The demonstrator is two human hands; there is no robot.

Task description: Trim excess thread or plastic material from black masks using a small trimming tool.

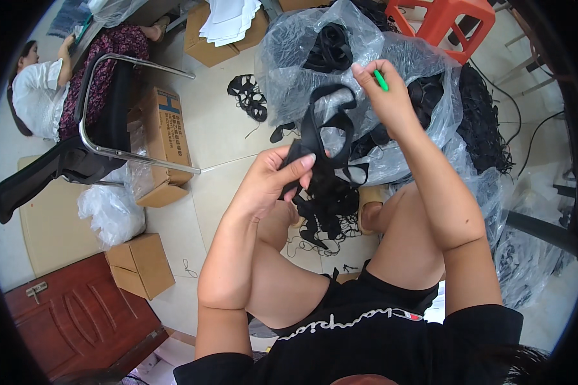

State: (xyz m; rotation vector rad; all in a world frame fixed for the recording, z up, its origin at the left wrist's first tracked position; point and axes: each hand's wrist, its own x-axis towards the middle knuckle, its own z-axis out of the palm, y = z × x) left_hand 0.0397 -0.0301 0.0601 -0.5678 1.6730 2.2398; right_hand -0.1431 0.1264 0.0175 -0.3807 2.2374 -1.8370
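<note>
My left hand (273, 179) pinches a black strappy fabric piece (327, 138) between thumb and fingers, holding it up over my knees. My right hand (382, 96) is raised just right of the piece's top loop, its fingertips touching the loop, and it grips a small green tool (381, 80). More black straps and threads (331, 215) hang down from the piece between my legs.
A clear plastic bag (302, 51) full of black fabric pieces lies in front. A loose black piece (249, 96) lies on the tiled floor. Cardboard boxes (164, 138) and a black chair (103, 122) stand at left, an orange stool (446, 19) at the back. Another person (38, 90) sits far left.
</note>
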